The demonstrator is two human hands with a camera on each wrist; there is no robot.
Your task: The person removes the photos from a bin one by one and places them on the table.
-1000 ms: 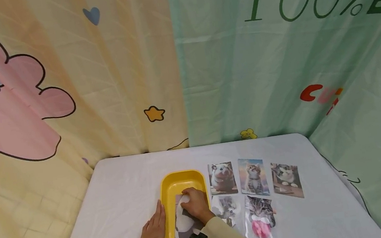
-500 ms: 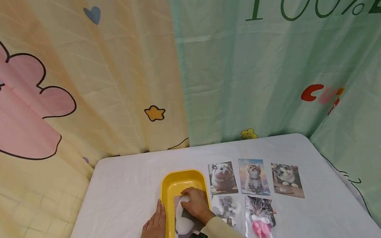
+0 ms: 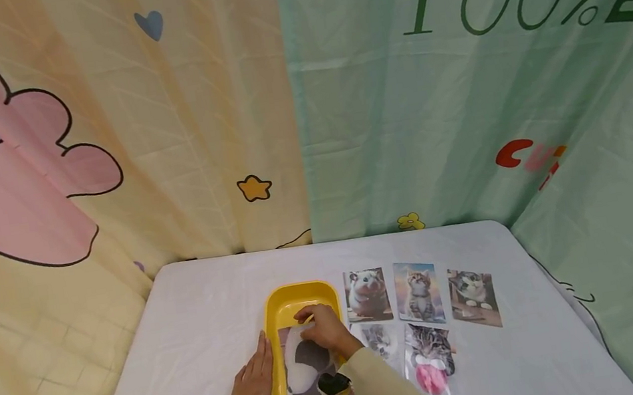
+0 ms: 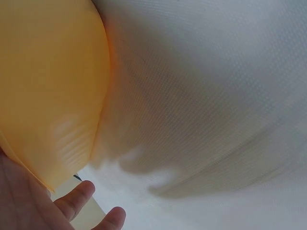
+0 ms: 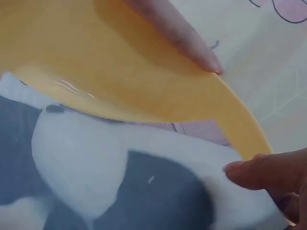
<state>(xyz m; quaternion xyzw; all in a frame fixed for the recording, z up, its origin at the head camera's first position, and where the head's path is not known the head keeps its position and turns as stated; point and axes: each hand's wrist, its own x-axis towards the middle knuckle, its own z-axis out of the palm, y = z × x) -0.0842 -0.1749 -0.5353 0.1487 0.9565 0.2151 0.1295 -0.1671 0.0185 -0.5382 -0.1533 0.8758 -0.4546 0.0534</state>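
A yellow tray (image 3: 299, 289) stands on the white table with a photo card (image 3: 301, 368) in it, printed with white and dark grey shapes. My left hand (image 3: 253, 388) rests against the tray's left side, fingers straight along the rim and thumb along the near edge. Over the card's far end is my right hand (image 3: 326, 330), its fingers bent, with a gap between thumb and index finger. In the right wrist view a fingertip (image 5: 240, 173) of that hand overlaps the card near its edge. The left wrist view shows the tray's outer wall (image 4: 53, 91) beside my left fingers.
Several animal photo cards lie right of the tray: a hamster card (image 3: 367, 295), a kitten card (image 3: 418, 292), a grey-and-white cat card (image 3: 473, 297), a pale card (image 3: 380, 340) and a cat card with pink (image 3: 431, 363). Printed curtains (image 3: 210, 131) hang behind the table.
The photo card has shifted left in the tray and more of it shows. My right hand has moved slightly away from me and its fingers have spread. My left hand keeps its place.
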